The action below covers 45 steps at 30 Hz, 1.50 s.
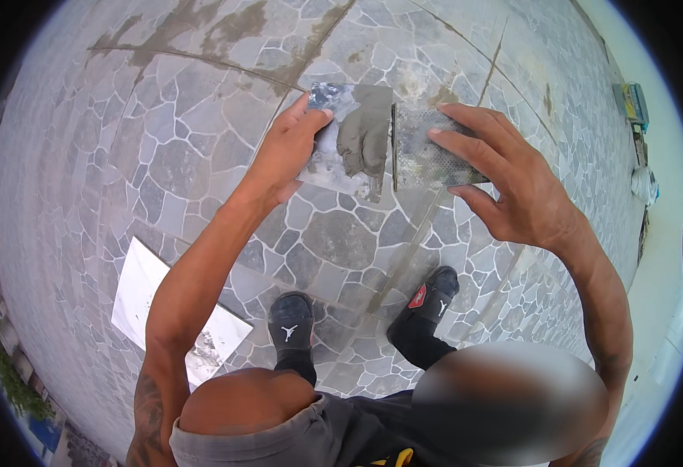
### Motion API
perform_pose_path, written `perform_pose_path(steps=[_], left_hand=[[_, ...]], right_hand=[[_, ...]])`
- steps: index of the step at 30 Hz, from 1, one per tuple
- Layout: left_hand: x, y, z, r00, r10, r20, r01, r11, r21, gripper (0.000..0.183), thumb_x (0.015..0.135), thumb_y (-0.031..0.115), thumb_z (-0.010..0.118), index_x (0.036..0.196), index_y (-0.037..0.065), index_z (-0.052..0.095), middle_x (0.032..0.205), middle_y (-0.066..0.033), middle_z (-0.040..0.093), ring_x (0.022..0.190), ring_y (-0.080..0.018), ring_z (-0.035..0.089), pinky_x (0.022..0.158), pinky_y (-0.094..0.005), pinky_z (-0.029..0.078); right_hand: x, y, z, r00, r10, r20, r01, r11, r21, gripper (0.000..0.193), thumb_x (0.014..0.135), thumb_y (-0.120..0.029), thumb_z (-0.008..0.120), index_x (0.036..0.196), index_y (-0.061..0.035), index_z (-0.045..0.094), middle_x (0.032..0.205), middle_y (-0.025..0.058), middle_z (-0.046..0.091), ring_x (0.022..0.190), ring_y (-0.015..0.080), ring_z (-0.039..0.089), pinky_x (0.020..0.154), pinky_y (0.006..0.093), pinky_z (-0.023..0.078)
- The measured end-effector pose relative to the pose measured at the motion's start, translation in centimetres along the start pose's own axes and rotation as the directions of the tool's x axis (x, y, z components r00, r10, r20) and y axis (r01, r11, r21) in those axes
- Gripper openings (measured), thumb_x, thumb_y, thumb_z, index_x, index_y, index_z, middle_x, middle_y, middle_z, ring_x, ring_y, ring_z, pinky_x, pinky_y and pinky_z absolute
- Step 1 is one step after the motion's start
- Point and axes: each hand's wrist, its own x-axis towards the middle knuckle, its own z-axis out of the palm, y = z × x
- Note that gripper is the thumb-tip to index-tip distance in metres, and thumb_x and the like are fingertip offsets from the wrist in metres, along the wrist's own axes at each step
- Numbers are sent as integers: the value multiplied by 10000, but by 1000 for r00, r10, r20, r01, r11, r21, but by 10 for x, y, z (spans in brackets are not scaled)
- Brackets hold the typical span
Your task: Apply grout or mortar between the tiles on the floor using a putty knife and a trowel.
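Note:
My left hand (285,149) grips the left edge of a flat, square, whitish plate (326,162), its thumb lying on the top face. Wet grey mortar (365,144) sits in a thick lump on the right half of that plate. Close beside it, my right hand (530,187) holds a thin dark square piece with a dimpled face (423,152). The fingers spread over its right side, with the thumb at the lower edge. Only a narrow gap shows between the two pieces; the exact kind of the dimpled one cannot be told.
A white tile with grey marbling (138,292) lies on the floor by my left forearm, partly hidden. Grey stone-patterned paving (341,233) has seams and wet smears at the far side. A green and yellow item (635,105) stands along the right wall (672,140). My shoes (291,319) are below.

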Motion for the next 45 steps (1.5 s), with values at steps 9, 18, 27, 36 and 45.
perform_pose_path(steps=[9, 18, 27, 36, 45], left_hand=[[-165, -23, -114, 812, 302, -500, -256, 953, 160, 384, 925, 181, 484, 1284, 48, 513, 1063, -29, 603, 901, -95, 584, 757, -272, 521], [-456, -40, -91, 475, 240, -846, -117, 971, 210, 446, 919, 203, 481, 1322, 13, 469, 1124, -95, 565, 978, -151, 593, 826, -299, 524], [-469, -76, -90, 598, 175, -782, -165, 982, 93, 439, 929, 198, 473, 1331, 27, 435, 1072, -64, 562, 924, -135, 591, 766, -307, 543], [-445, -69, -107, 755, 133, -643, -173, 985, 0, 490, 932, 171, 471, 1392, 28, 377, 1084, -62, 577, 940, -133, 590, 784, -310, 549], [-469, -77, -194, 832, 213, -512, -275, 960, -49, 365, 943, 133, 445, 1293, 32, 455, 1100, -57, 586, 937, -127, 599, 784, -298, 549]], right_hand=[[46, -35, 103, 942, -284, -180, 286, 958, -14, 614, 783, -97, 726, 1350, -189, 511, 1403, 99, 480, 1254, 314, 497, 1041, 408, 452], [43, -213, 109, 708, -687, -163, 705, 701, 108, 488, 794, -98, 687, 1256, -65, 534, 1286, 171, 511, 1199, 348, 485, 1018, 414, 410], [-1, -271, 91, 718, -672, -178, 695, 684, 222, 557, 777, -71, 698, 1298, -95, 503, 1303, 175, 488, 1179, 360, 480, 990, 435, 417], [5, -316, 89, 778, -624, -65, 622, 754, 208, 600, 779, -82, 704, 1337, -127, 488, 1332, 184, 462, 1204, 387, 459, 996, 458, 406], [51, -394, 120, 795, -606, -4, 603, 791, 108, 587, 780, -82, 696, 1329, -118, 492, 1339, 190, 451, 1204, 389, 452, 1002, 457, 401]])
